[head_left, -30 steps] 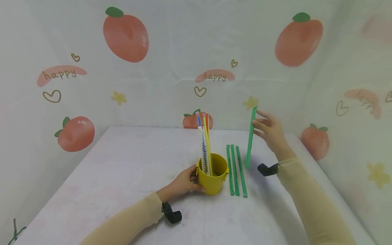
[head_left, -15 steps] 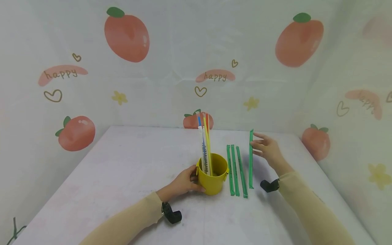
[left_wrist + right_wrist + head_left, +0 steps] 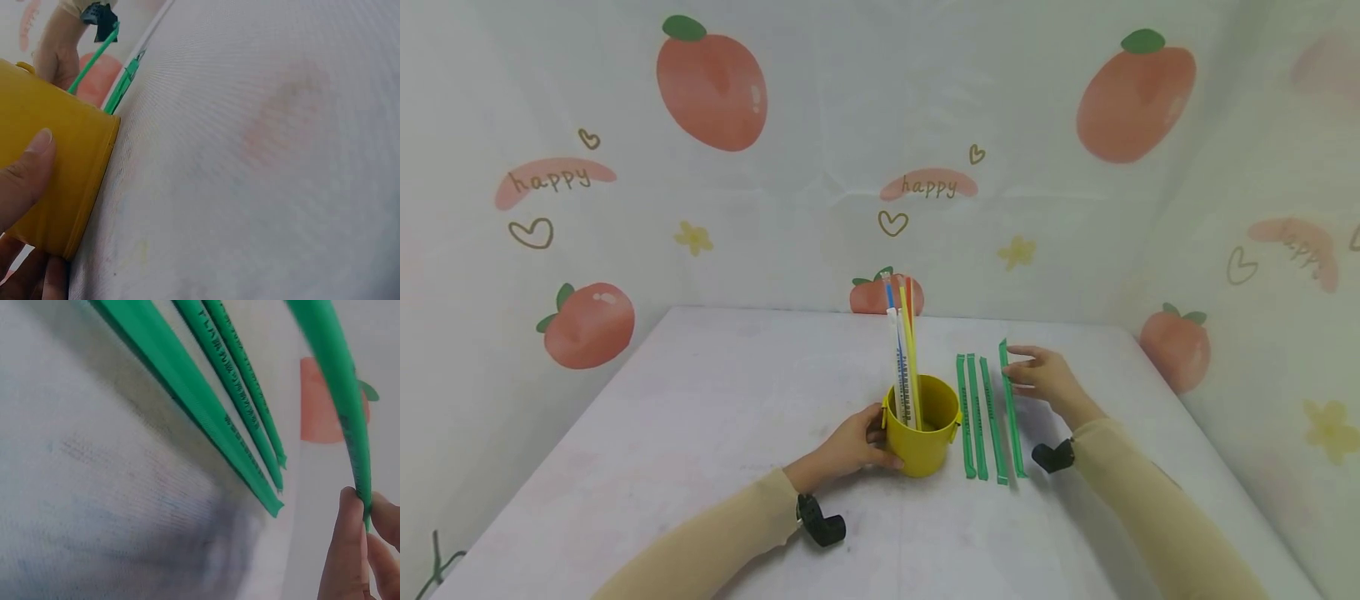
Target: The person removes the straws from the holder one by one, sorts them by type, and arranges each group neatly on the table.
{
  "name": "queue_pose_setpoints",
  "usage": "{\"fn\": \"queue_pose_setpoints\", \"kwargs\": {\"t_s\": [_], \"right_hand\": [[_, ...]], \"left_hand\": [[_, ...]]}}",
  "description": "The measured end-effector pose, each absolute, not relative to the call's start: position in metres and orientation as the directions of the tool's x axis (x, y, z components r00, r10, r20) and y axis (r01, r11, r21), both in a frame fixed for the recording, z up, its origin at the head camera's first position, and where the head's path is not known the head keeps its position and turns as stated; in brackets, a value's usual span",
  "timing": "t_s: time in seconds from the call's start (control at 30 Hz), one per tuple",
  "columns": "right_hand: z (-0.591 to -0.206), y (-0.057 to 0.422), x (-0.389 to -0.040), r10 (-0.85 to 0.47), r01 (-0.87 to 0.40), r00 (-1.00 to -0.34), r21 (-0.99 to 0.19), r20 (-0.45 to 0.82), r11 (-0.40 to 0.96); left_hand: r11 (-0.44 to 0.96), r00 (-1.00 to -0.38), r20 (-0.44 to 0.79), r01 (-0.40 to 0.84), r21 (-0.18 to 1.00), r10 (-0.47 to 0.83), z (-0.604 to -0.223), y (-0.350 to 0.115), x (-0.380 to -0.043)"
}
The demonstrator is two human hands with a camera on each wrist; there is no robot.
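Observation:
In the head view my left hand (image 3: 846, 452) holds the side of a small yellow bucket (image 3: 922, 454), which stands upright on the table. The left wrist view shows the thumb (image 3: 31, 169) lying against its wall. Several paper-wrapped straws (image 3: 905, 367), white, yellow and red-tipped, lean inside the bucket. My right hand (image 3: 1048, 382) pinches a green-wrapped straw (image 3: 1012, 429) near its far end between thumb and fingers. That straw slants, its near end low at the table. To its left lie 3 green-wrapped straws (image 3: 992, 421) side by side; the right wrist view shows printing on these straws (image 3: 212, 419).
The white table (image 3: 760, 383) runs back to a fruit-printed curtain (image 3: 805, 125). A black wrist camera (image 3: 822, 522) sits on the left wrist, another wrist camera (image 3: 1054, 456) on the right.
My right hand has come down and toward the row with the green straw, which has gone from raised and upright to low and slanting beside the others. The left hand and bucket stay put.

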State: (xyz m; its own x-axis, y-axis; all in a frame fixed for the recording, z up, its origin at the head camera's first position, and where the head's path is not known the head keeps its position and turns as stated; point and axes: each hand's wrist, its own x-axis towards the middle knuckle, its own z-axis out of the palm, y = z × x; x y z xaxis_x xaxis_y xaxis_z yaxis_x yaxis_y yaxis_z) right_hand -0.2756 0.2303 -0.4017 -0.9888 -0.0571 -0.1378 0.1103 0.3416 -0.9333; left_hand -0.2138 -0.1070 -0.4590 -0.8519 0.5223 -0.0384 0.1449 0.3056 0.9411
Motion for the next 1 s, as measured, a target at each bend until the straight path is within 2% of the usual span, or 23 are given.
{"fn": "queue_pose_setpoints", "kwargs": {"t_s": [0.5, 1.0], "right_hand": [[-0.412, 0.224, -0.285, 0.025, 0.228, -0.970, -0.869, -0.243, 0.439], [-0.423, 0.227, -0.296, 0.032, 0.281, -0.952, -0.827, -0.304, 0.487]], "left_hand": [[0.298, -0.852, -0.048, 0.129, 0.946, 0.521, -0.460, -0.107, -0.214], [0.299, -0.853, -0.038, 0.140, 0.944, 0.521, -0.459, -0.107, -0.214]]}}
